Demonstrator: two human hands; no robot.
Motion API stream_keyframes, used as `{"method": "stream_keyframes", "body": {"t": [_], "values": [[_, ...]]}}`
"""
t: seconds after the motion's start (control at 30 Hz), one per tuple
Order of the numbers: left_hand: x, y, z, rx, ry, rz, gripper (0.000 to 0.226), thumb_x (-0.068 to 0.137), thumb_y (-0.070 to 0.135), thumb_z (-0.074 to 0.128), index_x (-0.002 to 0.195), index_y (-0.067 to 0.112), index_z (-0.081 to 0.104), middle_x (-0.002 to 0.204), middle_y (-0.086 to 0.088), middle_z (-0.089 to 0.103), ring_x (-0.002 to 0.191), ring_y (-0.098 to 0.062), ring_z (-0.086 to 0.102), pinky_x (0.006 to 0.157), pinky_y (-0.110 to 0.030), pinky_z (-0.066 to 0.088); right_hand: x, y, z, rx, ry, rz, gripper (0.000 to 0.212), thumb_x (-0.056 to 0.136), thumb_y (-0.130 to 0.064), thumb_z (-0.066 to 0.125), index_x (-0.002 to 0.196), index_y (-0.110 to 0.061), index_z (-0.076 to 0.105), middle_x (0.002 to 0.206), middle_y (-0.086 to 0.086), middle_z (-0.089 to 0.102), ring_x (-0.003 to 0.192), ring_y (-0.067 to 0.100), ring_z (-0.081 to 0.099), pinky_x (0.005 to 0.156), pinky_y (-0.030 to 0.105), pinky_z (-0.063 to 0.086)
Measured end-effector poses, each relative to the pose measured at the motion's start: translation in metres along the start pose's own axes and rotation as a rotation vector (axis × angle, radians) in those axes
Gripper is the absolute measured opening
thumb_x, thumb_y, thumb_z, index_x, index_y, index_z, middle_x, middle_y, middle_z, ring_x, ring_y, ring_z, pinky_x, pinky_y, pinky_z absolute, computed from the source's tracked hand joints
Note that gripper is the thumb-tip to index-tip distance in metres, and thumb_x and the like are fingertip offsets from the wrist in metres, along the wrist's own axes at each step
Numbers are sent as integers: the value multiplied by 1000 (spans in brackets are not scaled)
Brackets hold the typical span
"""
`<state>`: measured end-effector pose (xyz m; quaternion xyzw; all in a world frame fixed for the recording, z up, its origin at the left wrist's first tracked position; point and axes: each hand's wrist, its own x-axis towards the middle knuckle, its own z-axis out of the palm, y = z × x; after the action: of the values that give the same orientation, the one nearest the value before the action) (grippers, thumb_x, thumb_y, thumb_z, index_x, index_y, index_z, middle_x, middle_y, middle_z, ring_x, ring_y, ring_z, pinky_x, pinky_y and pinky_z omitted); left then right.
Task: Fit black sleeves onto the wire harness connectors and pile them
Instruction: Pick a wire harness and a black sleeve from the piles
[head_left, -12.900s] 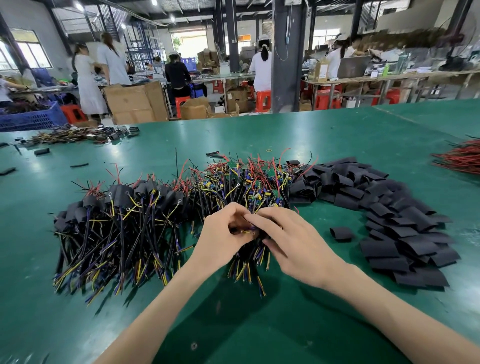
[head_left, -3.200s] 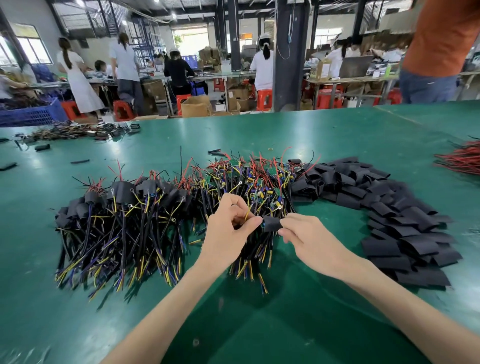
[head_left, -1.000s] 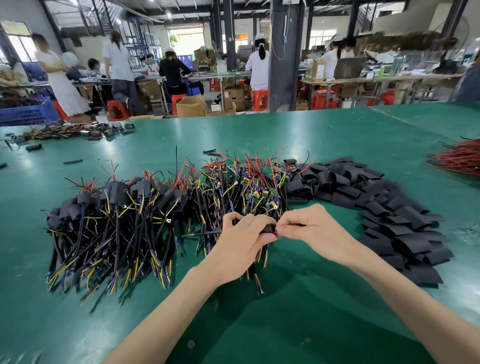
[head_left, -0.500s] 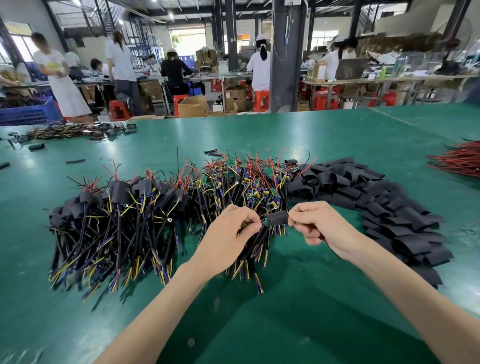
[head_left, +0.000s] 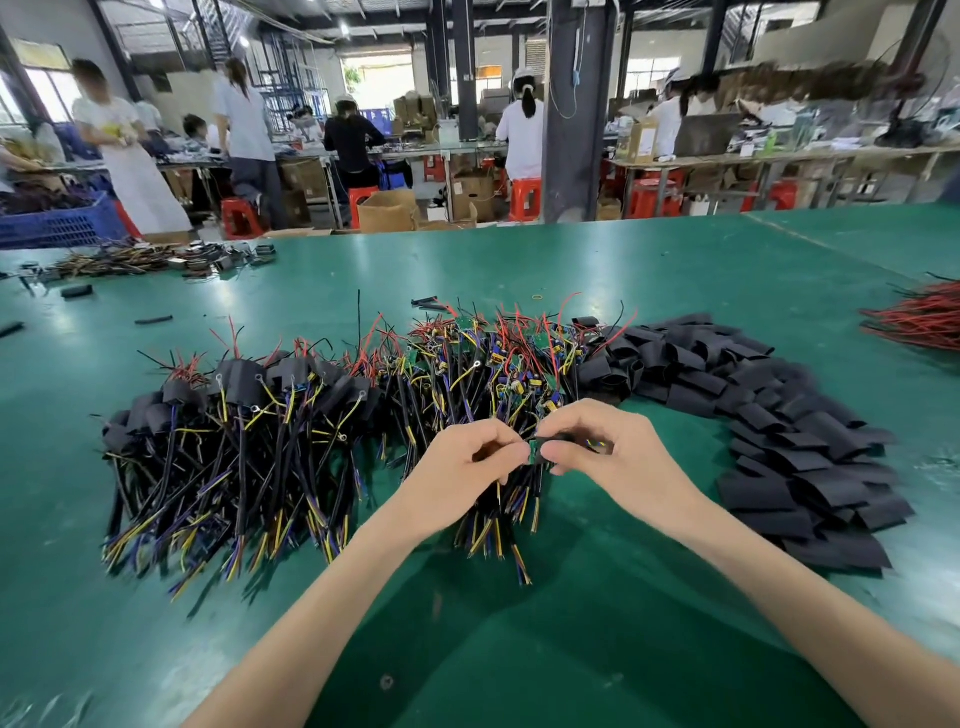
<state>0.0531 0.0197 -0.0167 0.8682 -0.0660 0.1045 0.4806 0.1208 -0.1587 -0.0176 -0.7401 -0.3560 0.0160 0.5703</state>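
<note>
Half a second back the black sleeve (head_left: 545, 450) sat clear between the hands; now it's pushed against the little green board (head_left: 532, 450), so fitting has started. Left hand (head_left: 470, 467) pinches the harness, right hand (head_left: 605, 449) pinches the sleeve. Done ones are piled at 9 o'clock (head_left: 234, 410). The blue crate (head_left: 57, 224), far off at 10 o'clock, holds dark stuff I can't make out.
</note>
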Motion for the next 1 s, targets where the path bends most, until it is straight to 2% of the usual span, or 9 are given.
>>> {"method": "stream_keyframes", "body": {"t": [0.1, 0.2, 0.33, 0.47, 0.63, 0.77, 0.9, 1.0], "values": [[0, 0, 1, -19, -6, -10, 15, 92, 18, 59, 78, 23, 63, 55, 17, 52, 54, -3, 40, 55, -13, 33, 1, 1, -1, 92, -37, 83, 12, 80, -5, 70, 79, -17, 68, 77, 3, 69, 58, 23, 66, 66, 24, 51], [-1, 1, 2, -52, -16, -12, 15, 92, 17, 60, 78, 19, 64, 59, 13, 51, 56, -7, 39, 56, -16, 33, 0, -1, 0, 169, -29, 109, 16, 80, -1, 69, 74, -16, 70, 74, 3, 67, 55, 23, 60, 57, 33, 54], [-1, 4, 5, -112, -16, -31, 17, 90, 16, 61, 74, 20, 65, 61, 4, 50, 56, -12, 37, 54, -19, 31, -1, -1, 4, 302, -18, 190, 25, 80, 4, 66, 68, -18, 70, 69, 1, 65, 65, 15, 61, 56, 29, 54], [-1, 5, 5, -148, -5, -42, 20, 90, 13, 61, 73, 22, 65, 66, -2, 54, 62, -15, 42, 60, -25, 35, 0, -2, 6, 510, 2, 360, 23, 79, 5, 65, 66, -14, 70, 67, 5, 63, 62, 15, 62, 58, 27, 54], [0, 4, 9, -133, 0, -63, 21, 90, 15, 61, 71, 24, 64, 60, 4, 50, 59, -13, 39, 58, -25, 33, 0, 0, 8, 658, -8, 525, 21, 81, 3, 62, 65, -11, 68, 65, 3, 61, 61, 13, 60, 56, 27, 54], [0, 0, 12, -111, 14, -81, 22, 89, 16, 61, 70, 25, 63, 59, 6, 51, 57, -14, 38, 58, -27, 32, 0, 1, 13, 507, 1, 498, 17, 90, 0, 55, 74, -4, 60, 65, 6, 58, 60, 15, 60, 53, 29, 54], [-2, 0, 13, -82, 6, -72, 19, 90, 17, 61, 72, 24, 63, 60, 8, 53, 56, -11, 39, 58, -25, 34, -1, 1, 15, 275, -23, 466, 20, 95, -1, 47, 76, -5, 49, 71, 14, 53, 58, 22, 60, 55, 36, 56], [-2, 1, 14, -79, -4, -59, 17, 90, 15, 61, 75, 20, 64, 63, 5, 54, 59, -11, 42, 61, -27, 37, 0, 0, 11, 327, -95, 525, 25, 97, 3, 40, 74, -6, 44, 70, 14, 51, 57, 22, 60, 57, 35, 56]]}}
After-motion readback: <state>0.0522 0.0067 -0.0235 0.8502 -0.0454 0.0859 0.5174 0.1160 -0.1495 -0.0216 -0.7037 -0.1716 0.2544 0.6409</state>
